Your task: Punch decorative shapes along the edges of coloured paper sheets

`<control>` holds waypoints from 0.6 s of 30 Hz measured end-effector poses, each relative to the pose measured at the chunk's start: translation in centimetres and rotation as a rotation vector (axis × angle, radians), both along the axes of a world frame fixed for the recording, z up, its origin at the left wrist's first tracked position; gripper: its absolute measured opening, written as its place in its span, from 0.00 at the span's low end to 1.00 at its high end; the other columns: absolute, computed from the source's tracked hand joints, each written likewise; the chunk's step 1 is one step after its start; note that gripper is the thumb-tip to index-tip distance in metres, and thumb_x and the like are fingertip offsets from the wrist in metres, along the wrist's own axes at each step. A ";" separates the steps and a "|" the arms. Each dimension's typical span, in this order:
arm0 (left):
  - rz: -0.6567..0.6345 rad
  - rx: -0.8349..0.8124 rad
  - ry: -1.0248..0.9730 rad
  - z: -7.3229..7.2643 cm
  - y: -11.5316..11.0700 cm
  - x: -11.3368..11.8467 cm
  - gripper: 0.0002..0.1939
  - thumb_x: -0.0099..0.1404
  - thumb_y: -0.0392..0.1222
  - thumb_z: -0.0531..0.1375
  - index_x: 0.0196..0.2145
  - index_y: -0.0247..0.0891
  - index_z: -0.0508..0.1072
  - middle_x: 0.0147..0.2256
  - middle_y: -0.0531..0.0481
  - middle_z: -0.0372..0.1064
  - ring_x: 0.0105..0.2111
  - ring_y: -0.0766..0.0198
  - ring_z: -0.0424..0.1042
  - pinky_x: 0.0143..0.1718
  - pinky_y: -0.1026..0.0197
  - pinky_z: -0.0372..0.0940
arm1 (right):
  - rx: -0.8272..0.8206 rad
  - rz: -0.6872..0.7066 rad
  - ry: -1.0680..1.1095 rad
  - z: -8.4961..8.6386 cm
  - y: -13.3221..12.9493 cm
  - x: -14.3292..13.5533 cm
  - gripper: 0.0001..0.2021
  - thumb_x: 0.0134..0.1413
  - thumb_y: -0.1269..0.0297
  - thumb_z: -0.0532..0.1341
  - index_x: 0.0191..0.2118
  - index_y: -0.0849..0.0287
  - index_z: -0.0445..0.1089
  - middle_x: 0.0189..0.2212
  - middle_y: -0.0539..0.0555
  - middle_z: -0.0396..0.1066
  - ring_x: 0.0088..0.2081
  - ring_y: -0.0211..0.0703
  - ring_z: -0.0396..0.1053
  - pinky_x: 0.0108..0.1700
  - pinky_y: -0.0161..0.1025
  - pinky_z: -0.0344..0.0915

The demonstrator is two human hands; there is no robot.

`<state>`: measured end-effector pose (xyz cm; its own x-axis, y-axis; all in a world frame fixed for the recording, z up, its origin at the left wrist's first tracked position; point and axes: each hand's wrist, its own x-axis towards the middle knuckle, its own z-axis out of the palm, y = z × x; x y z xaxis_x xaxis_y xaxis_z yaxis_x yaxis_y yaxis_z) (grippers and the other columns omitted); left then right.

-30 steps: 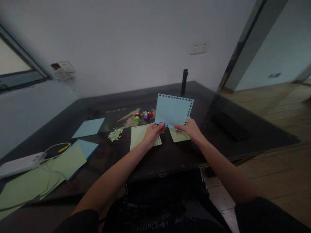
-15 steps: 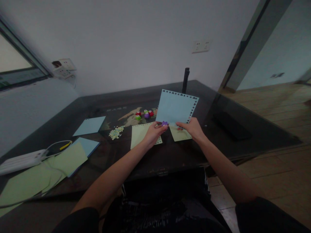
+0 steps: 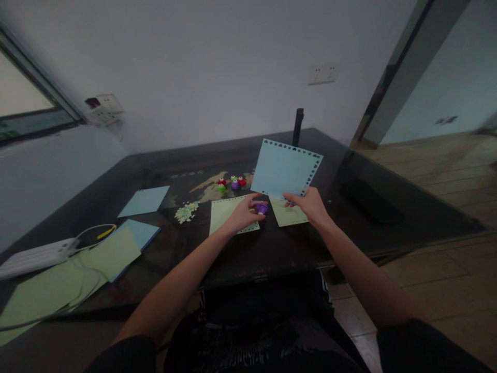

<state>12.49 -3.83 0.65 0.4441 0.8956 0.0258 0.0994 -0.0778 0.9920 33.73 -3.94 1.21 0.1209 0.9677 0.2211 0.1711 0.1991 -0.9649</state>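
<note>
My right hand (image 3: 309,206) grips the lower right edge of a light blue sheet (image 3: 285,168), raised above the table, with small shapes punched along its top and right edges. Just left of the sheet's bottom edge, my left hand (image 3: 245,213) has its fingers closed around a small purple puncher (image 3: 261,209). Under my left hand and wrist lies a pale green sheet (image 3: 223,212) with punched edges. Another pale green sheet (image 3: 285,213) lies partly hidden beneath the blue one and my right hand.
Several red, green and purple punchers (image 3: 235,184) stand behind the sheets. Paper bits (image 3: 187,212) form a pile at left. Farther left are a blue sheet (image 3: 145,200), stacked papers (image 3: 112,252) and a power strip (image 3: 37,257). A dark object (image 3: 370,202) lies right.
The blue sheet has shifted slightly up and right. My left hand and the purple puncher have moved a little down and away from the sheet's edge, and the puncher has turned.
</note>
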 end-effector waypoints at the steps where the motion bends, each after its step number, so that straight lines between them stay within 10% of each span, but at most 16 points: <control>1: -0.010 0.029 0.027 0.0 0.0 -0.1 0.34 0.48 0.27 0.63 0.53 0.34 0.61 0.50 0.35 0.69 0.42 0.60 0.71 0.45 0.53 0.65 | -0.001 0.001 0.003 0.0 0.0 0.0 0.09 0.37 0.62 0.66 0.22 0.64 0.71 0.16 0.53 0.71 0.19 0.39 0.67 0.25 0.36 0.65; 18: 0.072 0.325 0.232 -1.2 0.8 -0.7 0.27 0.45 0.24 0.59 0.44 0.41 0.75 0.43 0.46 0.73 0.44 0.54 0.71 0.54 0.48 0.60 | -0.036 -0.012 -0.010 0.3 -0.2 -0.1 0.10 0.37 0.61 0.66 0.22 0.63 0.70 0.16 0.54 0.71 0.19 0.40 0.68 0.27 0.38 0.66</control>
<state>11.80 -3.04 -0.57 0.4075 0.8865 0.2191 0.3340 -0.3680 0.8678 33.65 -4.10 1.53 0.1303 0.9735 0.1878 0.1829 0.1625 -0.9696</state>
